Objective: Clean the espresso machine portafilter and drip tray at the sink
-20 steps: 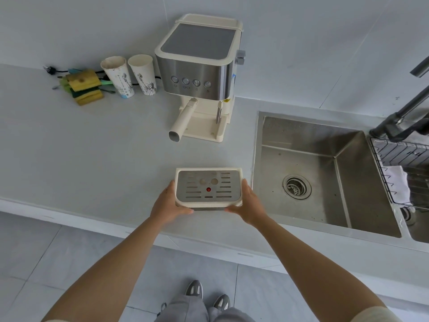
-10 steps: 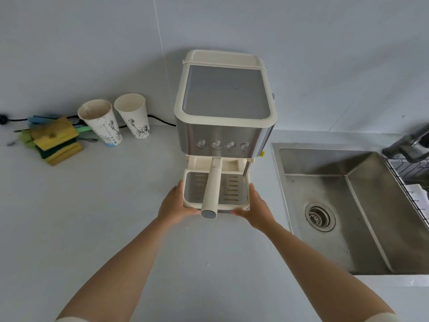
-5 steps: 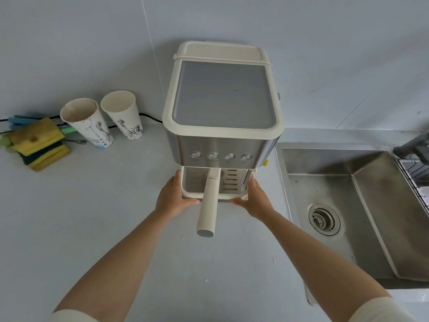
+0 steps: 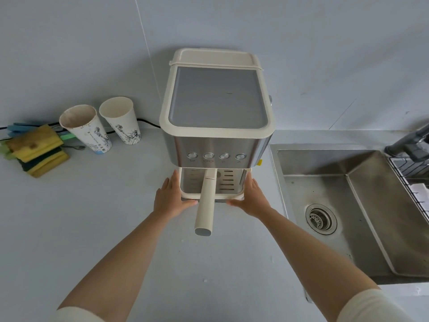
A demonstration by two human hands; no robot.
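The cream and steel espresso machine (image 4: 216, 112) stands on the counter against the wall. Its cream drip tray (image 4: 228, 183) with a slotted metal grille sits in the machine's base, under the buttons. My left hand (image 4: 170, 199) grips the tray's left front corner and my right hand (image 4: 251, 198) grips its right front corner. The portafilter (image 4: 206, 205) is locked in the machine, its long cream handle sticking out toward me between my hands and hiding the middle of the tray.
A steel sink (image 4: 362, 205) with a drain (image 4: 321, 219) lies to the right, with a dark faucet (image 4: 408, 140) and a wire rack (image 4: 415, 180) at its far right. Two paper cups (image 4: 102, 126) and stacked sponges (image 4: 37, 149) sit at the left.
Both hands carried the drip tray from the counter's front edge to the machine and slid it back into the base under the portafilter. It now sits deeper than half a second ago.
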